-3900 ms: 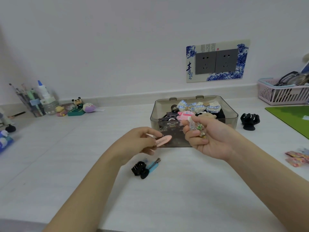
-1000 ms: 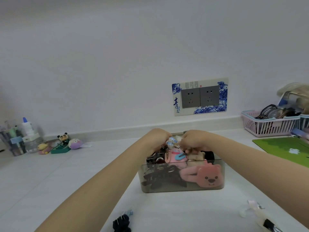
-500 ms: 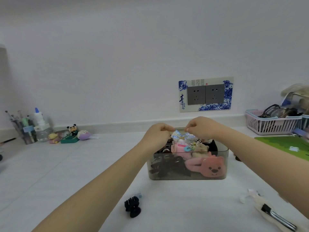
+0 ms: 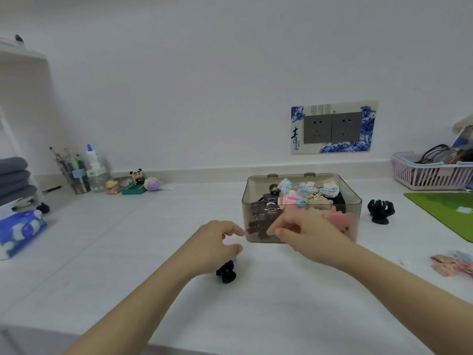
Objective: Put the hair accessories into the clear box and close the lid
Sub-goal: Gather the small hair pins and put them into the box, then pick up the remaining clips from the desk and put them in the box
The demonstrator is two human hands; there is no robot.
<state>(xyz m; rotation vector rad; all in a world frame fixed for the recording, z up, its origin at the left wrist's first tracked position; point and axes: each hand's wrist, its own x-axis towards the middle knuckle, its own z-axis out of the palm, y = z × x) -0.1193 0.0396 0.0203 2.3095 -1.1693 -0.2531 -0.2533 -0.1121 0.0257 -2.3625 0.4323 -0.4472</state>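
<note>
The smoky clear box (image 4: 248,198) stands on the white counter, its top open, and holds several hair accessories such as a blue-and-white bow (image 4: 290,185) and a pink plush clip (image 4: 341,221). My left hand (image 4: 216,243) hovers just left of the box's front corner with loosely curled fingers, holding nothing. My right hand (image 4: 303,233) is in front of the box's front wall, fingers relaxed and holding nothing. A small black claw clip (image 4: 226,274) lies on the counter under my left hand, a bit of blue showing beside it. A larger black claw clip (image 4: 380,210) sits right of the box.
A pink basket (image 4: 414,172) with glasses and a green mat (image 4: 445,212) are at the right. Pink packets (image 4: 453,263) lie near the right edge. A pen cup (image 4: 74,172), small figures (image 4: 135,180) and a blue tissue pack (image 4: 21,230) are at the left.
Both hands have pulled back from over the box's contents to its near side, and now hold nothing. The view has tilted down, so the box sits farther away.
</note>
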